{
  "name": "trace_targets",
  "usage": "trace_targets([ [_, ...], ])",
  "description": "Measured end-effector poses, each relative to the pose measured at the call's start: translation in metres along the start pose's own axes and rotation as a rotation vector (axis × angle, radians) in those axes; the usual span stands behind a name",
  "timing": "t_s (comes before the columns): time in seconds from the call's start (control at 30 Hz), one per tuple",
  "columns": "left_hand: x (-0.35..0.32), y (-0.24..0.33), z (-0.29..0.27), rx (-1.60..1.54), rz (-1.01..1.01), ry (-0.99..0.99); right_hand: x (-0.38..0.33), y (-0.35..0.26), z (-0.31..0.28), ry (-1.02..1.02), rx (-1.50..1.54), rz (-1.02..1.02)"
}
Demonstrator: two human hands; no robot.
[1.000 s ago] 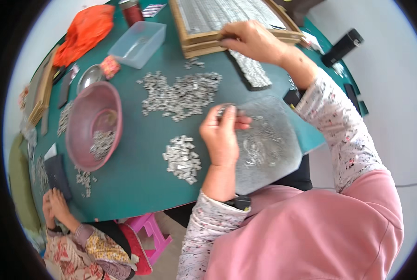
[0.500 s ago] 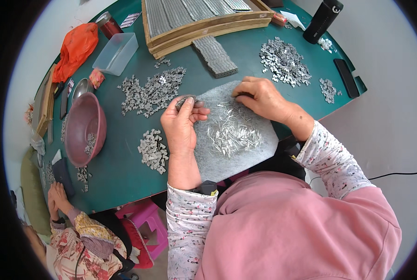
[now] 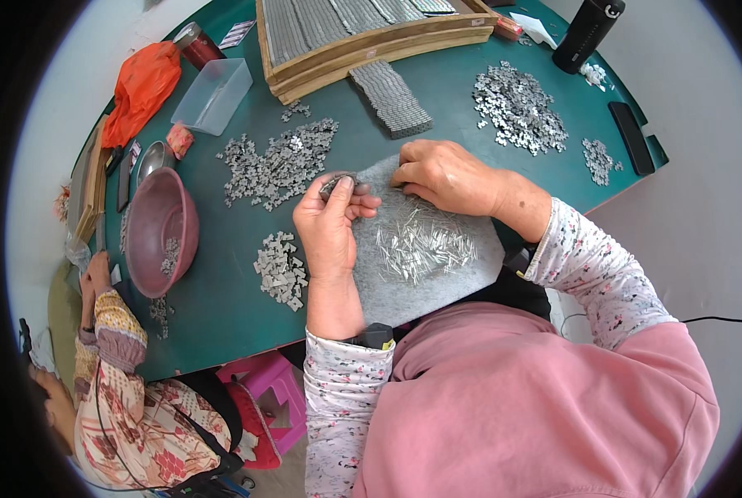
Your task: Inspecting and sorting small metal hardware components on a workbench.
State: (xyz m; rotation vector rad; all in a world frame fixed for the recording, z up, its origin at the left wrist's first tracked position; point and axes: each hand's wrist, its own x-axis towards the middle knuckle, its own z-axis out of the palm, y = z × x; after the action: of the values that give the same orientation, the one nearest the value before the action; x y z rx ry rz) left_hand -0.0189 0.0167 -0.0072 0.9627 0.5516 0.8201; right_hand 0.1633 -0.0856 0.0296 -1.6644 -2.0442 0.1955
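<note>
My left hand (image 3: 328, 228) is closed, its thumb pressing a small dark grey metal piece (image 3: 338, 185) against the fingers. Close beside it, my right hand (image 3: 447, 176) has thumb and fingertips pinched together over the far part of a grey felt mat (image 3: 375, 295). What those fingertips hold, if anything, is hidden. A loose heap of thin silvery pins (image 3: 425, 247) lies on the mat below the right hand. Left of my left wrist is a pile of pale flat metal pieces (image 3: 280, 270), and beyond it a larger pile of small grey metal parts (image 3: 279, 162).
A wooden tray (image 3: 379, 54) with rows of metal strips stands at the back, a stacked block (image 3: 391, 100) before it. More parts (image 3: 520, 108) and a black bottle (image 3: 588, 35) are right; a pink bowl (image 3: 162, 236) and clear box (image 3: 213, 95) left. A co-worker's hands (image 3: 95, 280) are far left.
My right hand has moved left, nearer my left hand, and its fingers point lower. The co-worker's hands have shifted farther along the table. The whole view has moved slightly.
</note>
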Motion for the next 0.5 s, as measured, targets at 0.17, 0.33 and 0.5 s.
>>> trace_targets([
  [0.17, 0.003, 0.004, 0.0, -0.008, 0.018, 0.001, 0.01, 0.004, -0.001, 0.041, 0.085, 0.045],
  [0.33, -0.005, 0.01, 0.007, 0.052, -0.016, 0.05, 0.021, -0.002, -0.007, 0.156, 0.116, 0.061],
  [0.5, -0.009, -0.001, 0.013, 0.04, -0.015, -0.001, 0.11, -0.035, -0.029, 0.264, 0.167, -0.043],
])
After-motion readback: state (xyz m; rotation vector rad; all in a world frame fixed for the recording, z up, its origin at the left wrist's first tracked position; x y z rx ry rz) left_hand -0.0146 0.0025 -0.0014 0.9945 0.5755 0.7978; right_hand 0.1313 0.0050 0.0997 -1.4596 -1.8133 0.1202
